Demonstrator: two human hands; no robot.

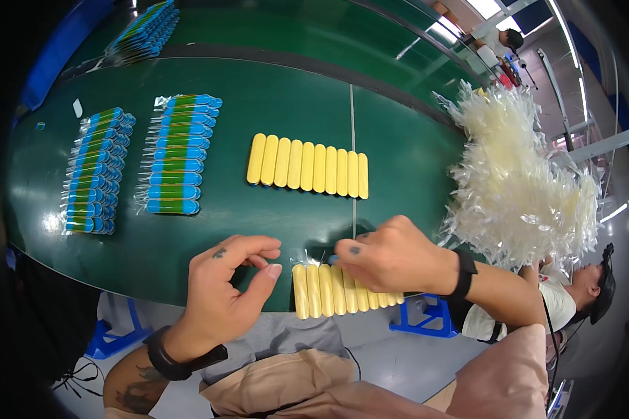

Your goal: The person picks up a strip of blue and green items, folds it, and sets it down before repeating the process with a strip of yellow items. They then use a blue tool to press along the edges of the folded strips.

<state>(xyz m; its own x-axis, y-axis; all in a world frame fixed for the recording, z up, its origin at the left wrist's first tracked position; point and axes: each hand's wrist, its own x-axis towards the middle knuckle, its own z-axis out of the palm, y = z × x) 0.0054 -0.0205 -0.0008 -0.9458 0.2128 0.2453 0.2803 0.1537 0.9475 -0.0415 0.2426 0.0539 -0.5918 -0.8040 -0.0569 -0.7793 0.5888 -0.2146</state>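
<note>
My right hand (393,255) rests on a row of several yellow sticks (332,290) at the near edge of the green table (279,105), its fingers curled over their tops and around a clear wrapper. Just left of that row, my left hand (225,290) hovers with fingers bent and thumb out, holding nothing that I can see. A second row of several yellow sticks (307,166) lies side by side in the middle of the table.
Two columns of wrapped blue-and-green sticks (176,153) (96,171) lie at the left, and another batch (145,31) lies far back. A big heap of clear wrappers (517,181) fills the right side. A person (573,293) sits low at the right.
</note>
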